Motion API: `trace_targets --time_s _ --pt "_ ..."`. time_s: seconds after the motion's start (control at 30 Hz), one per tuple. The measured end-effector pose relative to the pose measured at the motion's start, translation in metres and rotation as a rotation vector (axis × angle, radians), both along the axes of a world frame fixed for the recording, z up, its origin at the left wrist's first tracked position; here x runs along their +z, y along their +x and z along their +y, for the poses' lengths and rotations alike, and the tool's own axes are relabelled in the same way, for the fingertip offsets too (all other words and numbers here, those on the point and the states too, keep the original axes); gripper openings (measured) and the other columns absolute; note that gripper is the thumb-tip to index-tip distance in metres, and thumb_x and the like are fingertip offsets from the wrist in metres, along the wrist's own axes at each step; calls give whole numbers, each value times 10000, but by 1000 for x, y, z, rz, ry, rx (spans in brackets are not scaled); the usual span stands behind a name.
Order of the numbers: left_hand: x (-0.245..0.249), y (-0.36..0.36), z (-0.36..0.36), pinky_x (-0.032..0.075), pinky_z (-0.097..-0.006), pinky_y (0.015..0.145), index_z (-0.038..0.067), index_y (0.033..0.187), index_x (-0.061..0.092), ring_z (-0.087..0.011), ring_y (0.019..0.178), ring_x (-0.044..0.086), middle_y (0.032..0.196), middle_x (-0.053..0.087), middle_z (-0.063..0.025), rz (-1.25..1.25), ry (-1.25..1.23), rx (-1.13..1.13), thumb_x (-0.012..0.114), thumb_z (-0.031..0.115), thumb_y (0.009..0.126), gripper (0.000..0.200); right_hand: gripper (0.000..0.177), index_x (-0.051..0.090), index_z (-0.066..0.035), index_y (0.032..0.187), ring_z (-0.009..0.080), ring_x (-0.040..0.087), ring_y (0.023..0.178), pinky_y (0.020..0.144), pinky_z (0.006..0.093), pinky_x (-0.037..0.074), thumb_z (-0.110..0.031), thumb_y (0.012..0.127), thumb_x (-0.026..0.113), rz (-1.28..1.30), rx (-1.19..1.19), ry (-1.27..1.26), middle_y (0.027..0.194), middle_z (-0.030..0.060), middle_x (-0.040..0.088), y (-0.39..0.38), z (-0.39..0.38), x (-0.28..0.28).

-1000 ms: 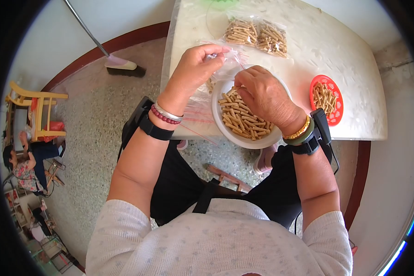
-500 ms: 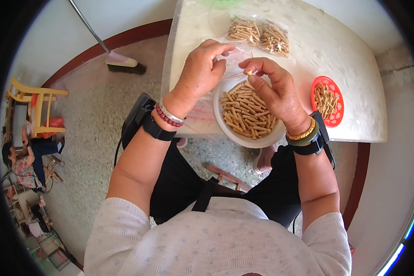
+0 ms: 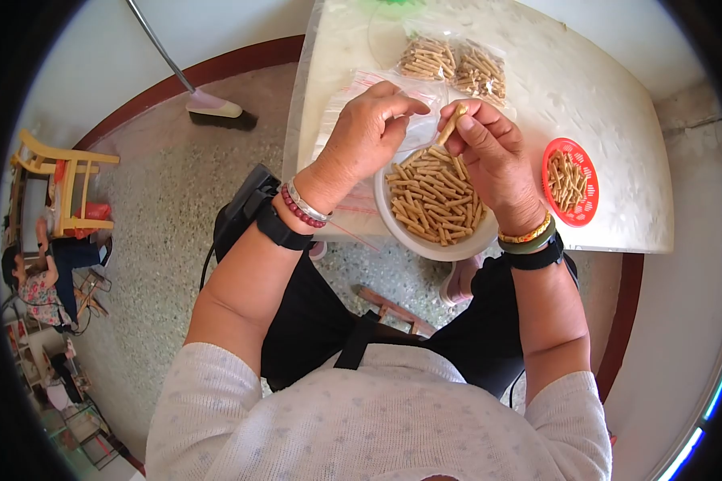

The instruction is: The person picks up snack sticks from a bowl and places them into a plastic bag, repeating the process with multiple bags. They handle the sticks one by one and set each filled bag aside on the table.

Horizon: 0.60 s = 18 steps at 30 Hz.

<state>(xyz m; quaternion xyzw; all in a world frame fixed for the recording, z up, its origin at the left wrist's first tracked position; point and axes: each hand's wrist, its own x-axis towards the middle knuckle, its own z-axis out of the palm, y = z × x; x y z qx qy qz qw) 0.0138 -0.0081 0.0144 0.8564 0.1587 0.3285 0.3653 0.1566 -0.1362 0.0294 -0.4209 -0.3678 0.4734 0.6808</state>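
My right hand pinches a short tan stick above the near part of the table. Beneath it a white bowl holds many similar sticks. My left hand is closed on a clear plastic bag, whose film spreads between the two hands. More flat clear bags with red lines lie under my left wrist. Two filled bags rest farther back. At the right, a red basket contains more sticks.
A broom leans at the upper left. At the far left are a wooden chair and a seated person. The table's near edge runs above my knees, and a wooden stool part shows below.
My right hand has lifted slightly and turned, showing more of the stick's length. My left hand has shifted a little to the right and down. The clear bag is now more visible between the hands.
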Motion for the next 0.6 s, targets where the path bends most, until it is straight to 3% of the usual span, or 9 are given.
trace_targets --time_s 0.2,0.37,0.6 --pt "2 -2 -2 478 -298 612 53 943 697 -191 670 594 832 596 -85 -18 -75 -36 604 -6 780 197 123 627 -29 1031 49 433 700 653 195 376 -99 944 574 28 -22 13 842 -33 578 -3 4 -4" --pt "4 -6 4 417 -245 563 30 905 693 -110 609 477 784 561 -35 -69 -176 -126 676 91 778 142 116 629 -45 1025 29 415 674 614 173 356 -114 941 589 -55 -117 -29 840 -45 583 -2 3 -7" --pt "-4 -2 3 425 -253 563 21 851 669 -123 610 496 765 552 -39 -95 -104 -131 724 166 821 158 132 631 -50 1041 23 424 679 614 169 361 -118 931 606 -80 -118 -43 856 -49 596 -4 3 -9"
